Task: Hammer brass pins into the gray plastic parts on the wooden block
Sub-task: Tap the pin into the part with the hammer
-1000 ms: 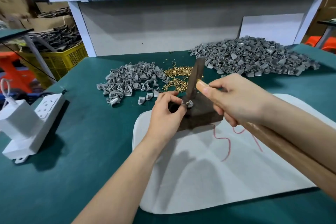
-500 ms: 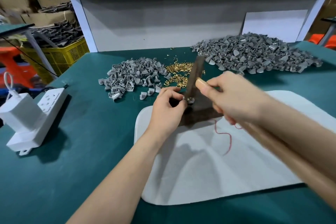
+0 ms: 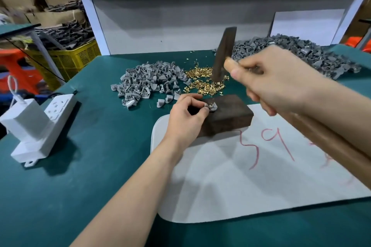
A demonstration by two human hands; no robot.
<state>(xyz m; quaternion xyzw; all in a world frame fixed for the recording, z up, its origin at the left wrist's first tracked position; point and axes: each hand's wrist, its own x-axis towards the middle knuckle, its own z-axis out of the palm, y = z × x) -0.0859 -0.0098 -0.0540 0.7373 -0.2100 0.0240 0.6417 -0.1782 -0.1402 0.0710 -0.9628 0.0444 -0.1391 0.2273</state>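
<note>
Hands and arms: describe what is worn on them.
Nothing worn shows. The left hand and right hand have no gloves, rings or watch; the left forearm and right forearm are bare to the frame edge. The right hand is blurred.

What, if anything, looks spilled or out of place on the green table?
A few small brass pins lie scattered on the green table behind the main heap of brass pins. Some gray plastic parts also lie loose in front of the left gray pile. Nothing looks damaged.

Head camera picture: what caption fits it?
Right hand holds hammer above gray part, left hand pinching it on wooden block.
</note>
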